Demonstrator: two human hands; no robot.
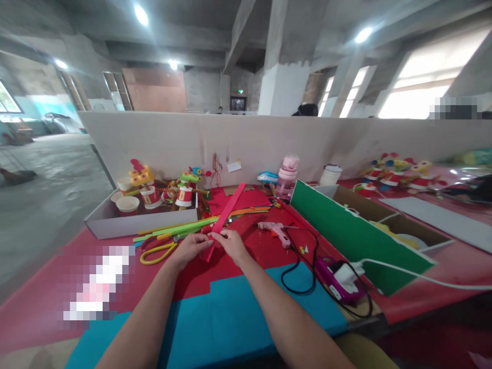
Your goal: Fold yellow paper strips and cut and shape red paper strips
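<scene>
A long red paper strip (229, 209) slants up and away from me above the red tabletop. My left hand (194, 247) pinches it near its lower end. Close beside, my right hand (229, 243) grips the same strip, thumb and fingers pressed together. Just left of my left hand lie scissors with yellow handles (154, 259). Green, yellow and orange strips (180, 228) are spread behind my hands, partly under the red one. To the right of my right hand rests a pink glue gun (277, 231).
A white box (138, 225) at left holds paper cups (127, 205) and cup figures. At right stand a green-sided box (353, 236) and a purple power strip (338, 282) with cables. Blue sheets (215, 328) lie in front. Pink bottle (287, 177) and partition (172, 138) are behind.
</scene>
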